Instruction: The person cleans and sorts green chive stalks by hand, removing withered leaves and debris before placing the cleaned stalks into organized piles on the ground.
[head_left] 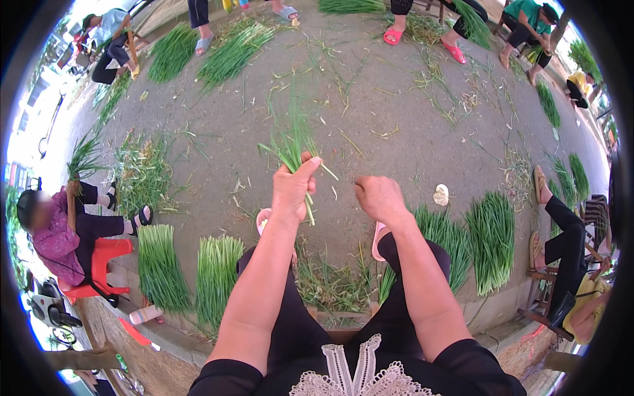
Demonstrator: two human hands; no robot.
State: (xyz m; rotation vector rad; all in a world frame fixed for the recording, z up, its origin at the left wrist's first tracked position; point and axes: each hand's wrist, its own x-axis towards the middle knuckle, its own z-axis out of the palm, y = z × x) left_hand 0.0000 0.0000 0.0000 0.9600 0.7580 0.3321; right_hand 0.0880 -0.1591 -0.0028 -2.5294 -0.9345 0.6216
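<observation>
My left hand (295, 190) is closed around a small bunch of green chives (290, 148), whose leaves fan away from me; a few stalk ends poke out below the fist. To its right, apart from the bunch, my right hand (382, 199) is held with curled fingers, and whatever they may grip is hidden. Both hands are above the ground in front of my knees. On my left lie two neat stacks of chives, a darker one (160, 270) and a paler one (218, 277). By my right leg rest a loose pile of chives (441, 237) and another stack (491, 241).
Leaf scraps (337, 280) litter the ground between my feet, and a heap of dry trimmings (142, 168) lies farther left. A person on a red stool (109, 261) sits at left; others sit around with chives. A pale round piece (441, 194) lies right of my hand.
</observation>
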